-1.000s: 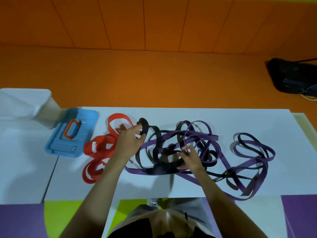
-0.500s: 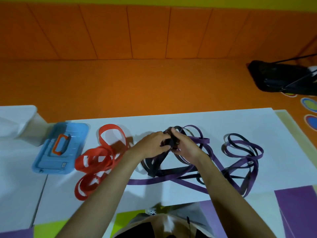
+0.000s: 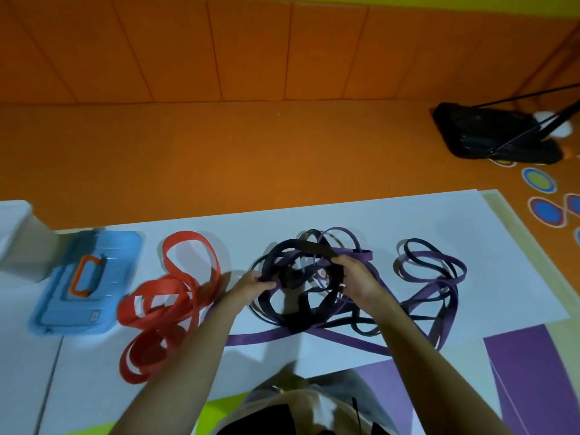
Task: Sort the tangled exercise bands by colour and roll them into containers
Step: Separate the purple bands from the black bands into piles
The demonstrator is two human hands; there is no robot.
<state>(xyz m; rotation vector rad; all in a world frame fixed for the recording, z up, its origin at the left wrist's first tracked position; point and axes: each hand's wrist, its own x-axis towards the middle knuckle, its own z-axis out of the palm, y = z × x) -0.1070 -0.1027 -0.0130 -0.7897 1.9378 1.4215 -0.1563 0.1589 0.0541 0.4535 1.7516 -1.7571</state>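
looping black band (image 3: 300,245) amid purple bands (image 3: 251,338)

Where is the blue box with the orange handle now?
In the head view, the blue box lies flat at the far left of the white table, between the white container and the red bands.

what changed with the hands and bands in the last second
Both hands came together at the tangle, then spread apart: the left hand and right hand now grip the black band, pulled up into an arched loop. The red bands and blue case stayed put.
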